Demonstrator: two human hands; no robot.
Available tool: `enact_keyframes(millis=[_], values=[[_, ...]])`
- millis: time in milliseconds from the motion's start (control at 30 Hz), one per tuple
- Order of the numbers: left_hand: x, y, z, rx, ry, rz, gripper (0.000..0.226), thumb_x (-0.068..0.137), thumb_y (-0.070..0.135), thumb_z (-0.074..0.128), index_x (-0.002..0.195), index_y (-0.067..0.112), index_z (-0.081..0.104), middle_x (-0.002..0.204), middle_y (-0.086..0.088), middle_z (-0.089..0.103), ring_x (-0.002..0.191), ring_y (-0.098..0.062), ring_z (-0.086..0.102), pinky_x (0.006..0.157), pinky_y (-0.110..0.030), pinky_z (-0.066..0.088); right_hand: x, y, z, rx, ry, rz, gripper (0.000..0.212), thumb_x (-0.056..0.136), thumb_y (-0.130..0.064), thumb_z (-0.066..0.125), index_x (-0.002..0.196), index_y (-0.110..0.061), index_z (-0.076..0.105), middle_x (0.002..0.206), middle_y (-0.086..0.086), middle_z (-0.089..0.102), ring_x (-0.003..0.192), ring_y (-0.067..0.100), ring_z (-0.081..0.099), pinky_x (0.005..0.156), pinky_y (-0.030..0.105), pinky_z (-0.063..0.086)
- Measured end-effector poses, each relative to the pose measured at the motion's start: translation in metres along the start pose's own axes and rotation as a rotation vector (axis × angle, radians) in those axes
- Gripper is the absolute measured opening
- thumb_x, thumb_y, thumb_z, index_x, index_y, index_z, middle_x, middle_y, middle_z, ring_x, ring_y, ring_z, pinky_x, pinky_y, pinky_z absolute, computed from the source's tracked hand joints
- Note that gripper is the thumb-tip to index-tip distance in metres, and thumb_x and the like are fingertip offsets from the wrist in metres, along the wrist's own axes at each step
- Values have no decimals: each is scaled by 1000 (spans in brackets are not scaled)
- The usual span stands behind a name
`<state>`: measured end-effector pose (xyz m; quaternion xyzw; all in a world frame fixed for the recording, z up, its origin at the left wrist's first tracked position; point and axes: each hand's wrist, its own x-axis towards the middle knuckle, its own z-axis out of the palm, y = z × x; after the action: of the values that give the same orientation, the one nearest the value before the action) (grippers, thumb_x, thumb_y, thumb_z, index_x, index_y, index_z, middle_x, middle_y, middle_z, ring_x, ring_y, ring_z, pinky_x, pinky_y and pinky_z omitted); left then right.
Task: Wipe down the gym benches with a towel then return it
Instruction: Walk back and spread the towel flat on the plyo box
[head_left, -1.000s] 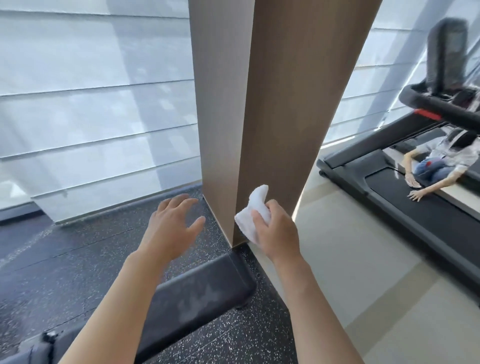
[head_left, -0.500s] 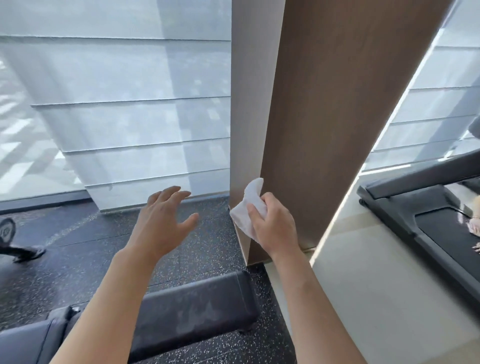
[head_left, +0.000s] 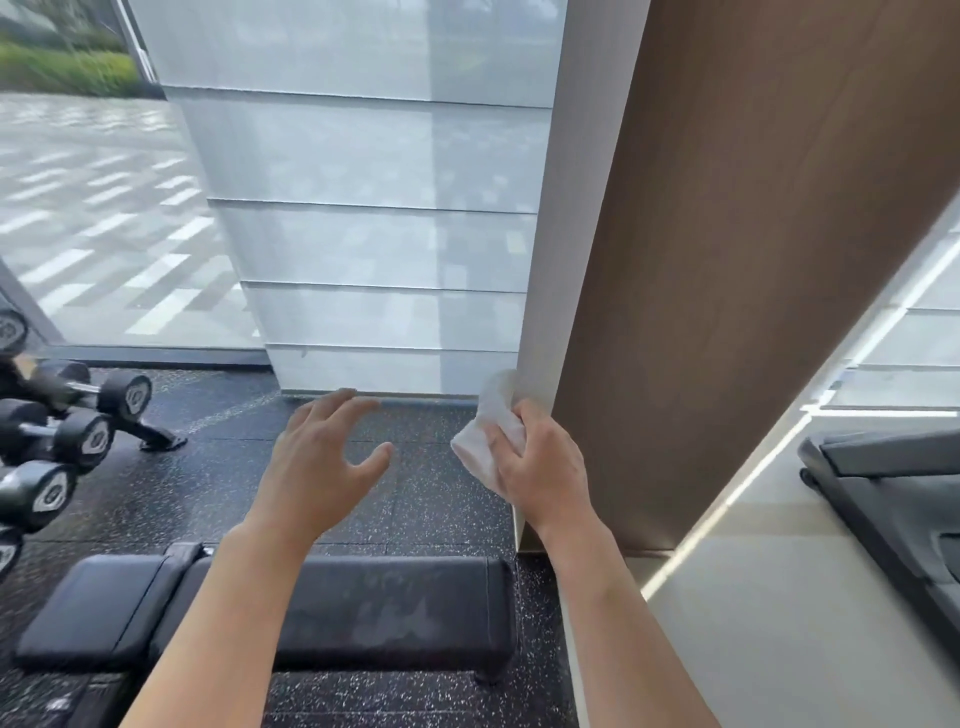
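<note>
A black padded gym bench (head_left: 395, 608) lies low across the bottom of the view, its pad showing damp smears; my forearms cross in front of it. My right hand (head_left: 540, 467) grips a crumpled white towel (head_left: 485, 441) above the bench's right end, close to the wooden pillar. My left hand (head_left: 322, 462) hovers beside it, fingers spread and holding nothing.
A wide wood-clad pillar (head_left: 727, 260) rises right of my hands. Black dumbbells on a rack (head_left: 67, 431) stand at the left. A treadmill's end (head_left: 883, 483) sits on the pale floor at the right. Blinds cover the window (head_left: 374, 234) ahead.
The view has swung left: the treadmill slid to the right edge, the dumbbell rack came into sight, and more of the bench shows. Both hands keep the same pose.
</note>
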<state>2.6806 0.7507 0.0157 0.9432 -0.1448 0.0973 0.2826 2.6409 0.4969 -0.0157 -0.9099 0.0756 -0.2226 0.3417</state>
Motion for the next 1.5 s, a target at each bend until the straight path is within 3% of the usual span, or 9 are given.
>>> enact_keyframes(millis=[233,433,667,900,1133,1300,1500], values=[[-41,-32,-55,1,36,-52,57,90,43,72,143,29,57,156,5,47,145,-20,36,118,-49,36,-26,-64,15,-1,-7,-75,22,100,-52,54,92,-32,48,74,-18,53,66,-3,50,57,17,34],[-106,-109,-136,36,104,-137,58,90,42,73,143,29,56,155,4,47,144,-21,38,116,-48,36,-69,-157,69,26,-93,-151,27,101,-52,53,94,-26,52,79,-7,63,69,13,60,63,36,53],[-204,-224,-237,103,244,-261,58,87,42,74,141,25,60,151,1,52,142,-23,39,118,-47,36,-131,-288,156,104,-179,-274,26,98,-46,58,84,-26,48,69,-12,55,61,1,49,51,26,30],[-319,-308,-321,165,368,-482,55,88,39,74,140,24,61,151,0,52,142,-28,41,117,-52,38,-204,-410,235,111,-370,-454,25,99,-45,56,85,-25,50,76,-11,58,67,7,54,58,29,39],[-404,-353,-372,174,514,-638,52,89,36,71,139,26,61,152,5,51,141,-23,40,117,-49,39,-255,-503,288,123,-520,-643,21,99,-49,54,97,-29,50,83,-16,56,71,2,50,63,30,35],[-456,-379,-396,212,571,-765,54,87,41,64,138,24,62,151,2,52,140,-25,42,117,-49,39,-291,-552,334,165,-626,-775,23,96,-53,54,96,-30,50,92,-15,58,80,9,54,69,30,38],[-492,-431,-416,259,596,-906,52,89,34,70,140,27,60,153,3,50,143,-22,39,118,-48,37,-324,-607,403,226,-770,-887,30,94,-57,53,84,-31,42,84,-15,50,72,8,50,65,33,41]])
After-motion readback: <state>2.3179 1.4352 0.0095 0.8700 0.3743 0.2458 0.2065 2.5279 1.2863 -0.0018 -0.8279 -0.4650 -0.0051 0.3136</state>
